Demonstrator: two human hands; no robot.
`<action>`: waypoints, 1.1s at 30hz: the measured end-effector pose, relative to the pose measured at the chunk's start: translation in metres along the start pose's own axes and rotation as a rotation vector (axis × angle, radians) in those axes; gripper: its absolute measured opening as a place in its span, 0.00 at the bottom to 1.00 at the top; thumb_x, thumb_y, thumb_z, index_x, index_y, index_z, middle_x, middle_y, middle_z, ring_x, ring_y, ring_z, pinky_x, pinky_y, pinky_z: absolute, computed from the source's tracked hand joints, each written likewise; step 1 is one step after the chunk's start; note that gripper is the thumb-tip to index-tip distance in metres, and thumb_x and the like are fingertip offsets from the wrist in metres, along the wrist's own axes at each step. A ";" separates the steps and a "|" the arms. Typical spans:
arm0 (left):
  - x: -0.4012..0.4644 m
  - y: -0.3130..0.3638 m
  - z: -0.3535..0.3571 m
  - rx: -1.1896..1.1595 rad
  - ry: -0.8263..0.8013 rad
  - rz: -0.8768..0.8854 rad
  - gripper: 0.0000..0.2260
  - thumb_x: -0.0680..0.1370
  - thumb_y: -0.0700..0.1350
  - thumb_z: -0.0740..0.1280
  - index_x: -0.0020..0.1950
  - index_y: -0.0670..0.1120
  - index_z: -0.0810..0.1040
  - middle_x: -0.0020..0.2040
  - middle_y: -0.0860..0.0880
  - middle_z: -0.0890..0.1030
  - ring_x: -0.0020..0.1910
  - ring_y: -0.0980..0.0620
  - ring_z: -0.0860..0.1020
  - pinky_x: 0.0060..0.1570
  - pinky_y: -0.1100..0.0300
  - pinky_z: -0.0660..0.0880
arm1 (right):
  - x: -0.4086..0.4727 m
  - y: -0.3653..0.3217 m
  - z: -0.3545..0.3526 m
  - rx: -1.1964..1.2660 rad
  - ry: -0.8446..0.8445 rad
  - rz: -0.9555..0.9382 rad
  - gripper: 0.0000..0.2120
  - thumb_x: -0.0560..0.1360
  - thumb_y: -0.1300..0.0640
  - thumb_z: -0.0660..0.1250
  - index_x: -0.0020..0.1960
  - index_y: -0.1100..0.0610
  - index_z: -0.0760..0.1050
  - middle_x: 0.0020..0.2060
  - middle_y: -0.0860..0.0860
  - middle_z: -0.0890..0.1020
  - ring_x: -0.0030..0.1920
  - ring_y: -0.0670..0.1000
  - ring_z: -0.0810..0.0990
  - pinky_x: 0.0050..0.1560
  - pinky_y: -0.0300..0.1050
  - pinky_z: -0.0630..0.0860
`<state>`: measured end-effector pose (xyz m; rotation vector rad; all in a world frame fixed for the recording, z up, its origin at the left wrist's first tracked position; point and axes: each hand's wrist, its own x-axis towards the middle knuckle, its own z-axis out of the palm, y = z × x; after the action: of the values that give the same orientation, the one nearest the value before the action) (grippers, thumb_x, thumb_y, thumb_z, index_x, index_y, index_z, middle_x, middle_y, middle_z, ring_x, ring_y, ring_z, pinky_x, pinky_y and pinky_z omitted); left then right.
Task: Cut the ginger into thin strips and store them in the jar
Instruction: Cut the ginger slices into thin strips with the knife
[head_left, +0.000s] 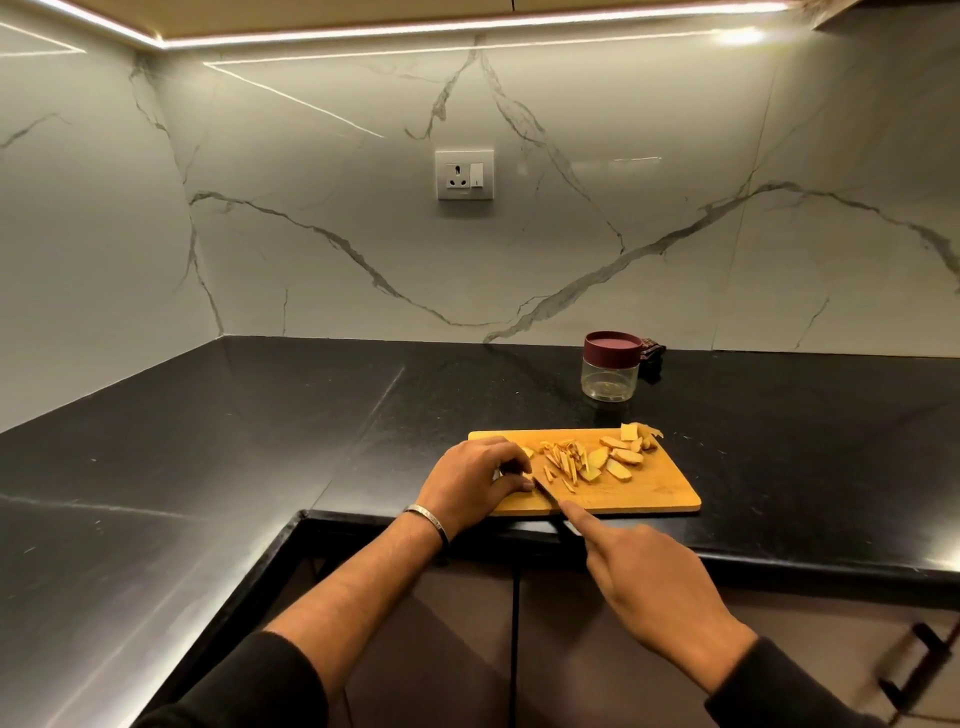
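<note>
Left hand (475, 478) pinches ginger piece (527, 475) | right hand (649, 577) grips knife (548, 496) | board (660, 493)

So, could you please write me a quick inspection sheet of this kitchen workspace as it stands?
Surface: black stone counter, wooden cutting board at its front edge.
Job's things: ginger strips and uncut ginger slices on the board; lidded jar behind it, looks empty.
Clutter: small dark item behind the jar, unclear.
Grips: left hand pinches a ginger piece; right hand holds the knife, forefinger along it.
Cables: nothing seen.
Surroundings: marble wall, wall socket.
</note>
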<state>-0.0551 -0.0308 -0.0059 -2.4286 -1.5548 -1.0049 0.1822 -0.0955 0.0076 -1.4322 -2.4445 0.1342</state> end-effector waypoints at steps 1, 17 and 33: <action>0.000 0.000 -0.001 -0.003 0.009 0.003 0.07 0.75 0.50 0.73 0.51 0.50 0.84 0.50 0.52 0.84 0.46 0.56 0.81 0.49 0.58 0.80 | 0.001 0.001 0.001 0.041 -0.005 0.013 0.26 0.85 0.47 0.50 0.80 0.36 0.46 0.38 0.47 0.75 0.37 0.46 0.74 0.35 0.39 0.67; -0.001 -0.002 0.001 0.035 0.020 -0.003 0.06 0.76 0.51 0.72 0.50 0.52 0.85 0.49 0.54 0.84 0.45 0.58 0.80 0.48 0.62 0.79 | 0.029 -0.014 0.002 0.165 -0.030 -0.025 0.25 0.85 0.49 0.53 0.80 0.39 0.52 0.36 0.45 0.75 0.35 0.45 0.73 0.31 0.36 0.64; -0.001 -0.002 0.001 0.014 0.025 -0.045 0.06 0.75 0.51 0.73 0.49 0.51 0.84 0.47 0.53 0.84 0.43 0.58 0.80 0.46 0.61 0.80 | -0.002 -0.011 0.000 -0.063 0.010 -0.019 0.27 0.86 0.49 0.51 0.80 0.37 0.43 0.42 0.47 0.73 0.41 0.46 0.73 0.43 0.41 0.70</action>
<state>-0.0564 -0.0305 -0.0072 -2.3735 -1.6093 -1.0240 0.1742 -0.1026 0.0094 -1.4317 -2.4742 0.0459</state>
